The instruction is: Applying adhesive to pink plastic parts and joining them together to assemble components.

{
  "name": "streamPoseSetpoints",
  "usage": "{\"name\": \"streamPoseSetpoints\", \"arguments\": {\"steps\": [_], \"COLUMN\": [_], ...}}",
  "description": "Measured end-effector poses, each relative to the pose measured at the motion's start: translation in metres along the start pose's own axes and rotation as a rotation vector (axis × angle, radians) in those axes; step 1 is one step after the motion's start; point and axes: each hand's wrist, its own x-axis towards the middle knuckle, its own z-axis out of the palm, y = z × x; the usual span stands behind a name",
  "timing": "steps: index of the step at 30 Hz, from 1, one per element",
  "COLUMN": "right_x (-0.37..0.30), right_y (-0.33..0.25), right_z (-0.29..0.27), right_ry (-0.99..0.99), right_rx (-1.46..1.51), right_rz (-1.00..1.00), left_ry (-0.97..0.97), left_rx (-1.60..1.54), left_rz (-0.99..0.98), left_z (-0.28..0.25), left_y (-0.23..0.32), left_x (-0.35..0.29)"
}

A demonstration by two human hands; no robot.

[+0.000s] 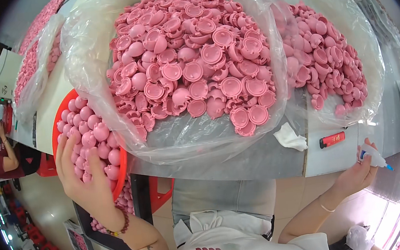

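My left hand (pixel 86 188) is over a red basket (pixel 125 164) at the left edge of the table, its fingers stretched out and apart. Round pink balls (pixel 93 121) fill that basket, and the fingertips lie over or against some of them. At the far right, my right hand (pixel 354 177) grips a small white squeeze bottle (pixel 372 155) with a blue tip, pointing out to the right. Between the hands, a large clear plastic bag (pixel 183 151) lies open, heaped with pink half-shells (pixel 194 69), many showing their hollow side.
Another clear bag of pink shells (pixel 327 60) sits to the right. A red lighter (pixel 332 140) and a crumpled white tissue (pixel 290 137) lie near the front edge. Further pink pieces (pixel 37 59) are heaped at far left, where another person (pixel 5 150) sits.
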Motion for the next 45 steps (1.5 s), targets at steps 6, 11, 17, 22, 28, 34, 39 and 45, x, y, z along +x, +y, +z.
{"name": "streamPoseSetpoints", "arguments": {"steps": [6,11,17,22,28,34,39,45], "right_x": [-0.054,-0.067,-0.077,-0.088,-0.092,-0.079,-0.102,-0.103], "right_y": [-0.033,-0.05,-0.052,-0.061,-0.068,-0.082,-0.067,-0.072], "right_z": [0.035,0.039,0.028,0.036,0.043,0.064,0.066,0.063], "right_ry": [-0.405,-0.52,-0.589,-0.665,-0.836,-1.177,-0.963,-0.706], "right_rx": [0.321,0.356,0.37,0.447,0.535,0.415,0.595,0.622], "right_rz": [-0.068,0.124,0.248,0.261,0.26,0.036,0.255,0.58], "left_ry": [-0.46,-0.497,-0.577,-0.493,-0.464,-0.994,-1.112,-1.183], "left_rx": [-0.306,-0.171,-0.396,-0.438,-0.575,-1.243,-1.523,-1.622], "left_rz": [0.375,0.439,0.199,0.053,0.293,-0.092,-0.245,-0.5], "left_z": [0.037,0.065,0.068,0.07,0.046,0.043,0.064,0.067], "left_y": [0.078,0.087,0.075,0.076,0.087,0.113,0.106,0.101], "left_x": [-0.014,-0.012,-0.022,-0.03,-0.03,-0.056,-0.059,-0.063]}}
